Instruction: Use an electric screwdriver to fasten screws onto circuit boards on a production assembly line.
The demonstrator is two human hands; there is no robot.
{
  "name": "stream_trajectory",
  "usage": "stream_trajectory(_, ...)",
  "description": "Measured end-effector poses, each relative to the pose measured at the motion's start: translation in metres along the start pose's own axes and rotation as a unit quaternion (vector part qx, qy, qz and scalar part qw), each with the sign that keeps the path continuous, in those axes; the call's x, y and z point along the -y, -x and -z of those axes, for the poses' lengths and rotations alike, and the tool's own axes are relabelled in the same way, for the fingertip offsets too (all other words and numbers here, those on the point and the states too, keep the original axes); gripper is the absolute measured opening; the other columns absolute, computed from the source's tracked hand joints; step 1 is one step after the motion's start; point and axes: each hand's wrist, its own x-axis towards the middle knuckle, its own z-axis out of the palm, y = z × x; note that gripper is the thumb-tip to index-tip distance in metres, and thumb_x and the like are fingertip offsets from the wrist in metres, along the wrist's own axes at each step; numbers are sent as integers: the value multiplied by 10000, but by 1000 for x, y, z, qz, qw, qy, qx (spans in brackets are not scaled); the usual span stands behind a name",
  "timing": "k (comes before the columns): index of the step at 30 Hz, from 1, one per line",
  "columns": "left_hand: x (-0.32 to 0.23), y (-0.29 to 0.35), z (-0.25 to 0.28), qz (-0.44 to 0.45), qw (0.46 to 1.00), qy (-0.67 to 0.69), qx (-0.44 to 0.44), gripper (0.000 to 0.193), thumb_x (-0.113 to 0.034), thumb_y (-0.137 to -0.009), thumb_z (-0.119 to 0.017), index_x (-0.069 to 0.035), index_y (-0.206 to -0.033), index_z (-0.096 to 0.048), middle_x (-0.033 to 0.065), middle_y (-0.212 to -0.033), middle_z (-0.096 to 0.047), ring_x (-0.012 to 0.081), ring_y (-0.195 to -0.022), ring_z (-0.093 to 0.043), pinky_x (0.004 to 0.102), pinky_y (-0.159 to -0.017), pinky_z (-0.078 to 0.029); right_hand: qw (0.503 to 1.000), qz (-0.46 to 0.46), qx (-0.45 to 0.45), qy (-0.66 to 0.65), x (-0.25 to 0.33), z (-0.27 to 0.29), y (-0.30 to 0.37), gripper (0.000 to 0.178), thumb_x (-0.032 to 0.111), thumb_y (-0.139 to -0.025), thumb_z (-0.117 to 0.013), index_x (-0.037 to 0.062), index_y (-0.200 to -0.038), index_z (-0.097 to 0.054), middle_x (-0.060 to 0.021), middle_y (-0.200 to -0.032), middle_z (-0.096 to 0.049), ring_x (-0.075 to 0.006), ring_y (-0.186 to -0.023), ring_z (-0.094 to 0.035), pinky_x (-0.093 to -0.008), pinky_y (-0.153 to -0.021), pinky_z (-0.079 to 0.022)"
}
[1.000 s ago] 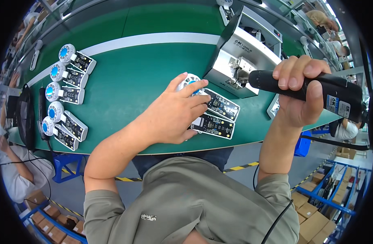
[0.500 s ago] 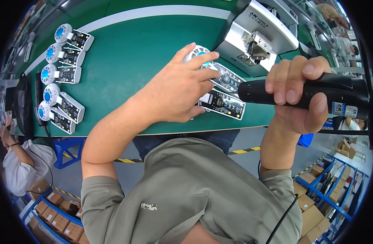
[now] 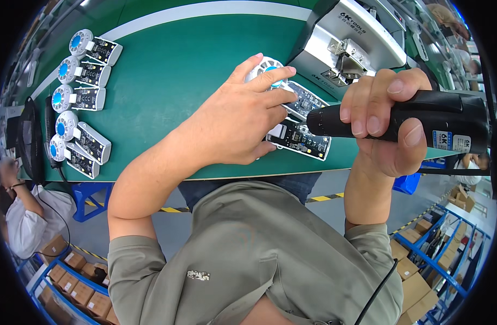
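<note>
Spread over a white handheld fan (image 3: 304,100), my left hand (image 3: 240,114) holds it down, fingers around its round blue-centred head. The fan's handle lies with its circuit board exposed. A second opened handle (image 3: 308,143) with a dark board lies just nearer, and my left thumb rests by its end. In my right hand (image 3: 386,111) is a black electric screwdriver (image 3: 449,116), gripped nearly level with its nose pointing left. That nose is over the boards, and I cannot tell whether the bit touches a screw.
A silver screw feeder (image 3: 351,43) stands at the back right, close beyond the screwdriver. Several similar open fans (image 3: 86,98) line the left of the green table (image 3: 167,70). Beside them lies a black corded tool (image 3: 49,124). Another person (image 3: 29,222) sits at far left.
My right hand has moved the screwdriver slightly left, its nose closer to the fan boards. My left hand keeps its hold. The whole view has shifted a little.
</note>
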Motion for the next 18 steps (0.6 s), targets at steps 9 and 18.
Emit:
stream_trajectory(9, -2, -3, -1, 0, 1000, -26, 3, 298, -283, -688, -757, -58, -876, -708, 40, -1173, -597, 289, -1333, -373, 545, -1147, -220, 999, -47, -21, 6, -5, -9, -1, 254, 254, -880, -609, 80, -1030, -500, -7, -715, -565, -126, -609, -550, -266, -627, -476)
stream_trajectory(18, -4, 1, -3, 5, 1000, -13, -6, 327, -236, -629, -784, -66, -884, -673, 31, -1210, -574, 298, -1367, -353, 570, -1158, -190, 1000, -12, -13, 11, 15, 3, -7, 293, 255, -888, -594, 70, -1103, -520, 0, -728, -562, -120, -630, -545, -286, -644, -472)
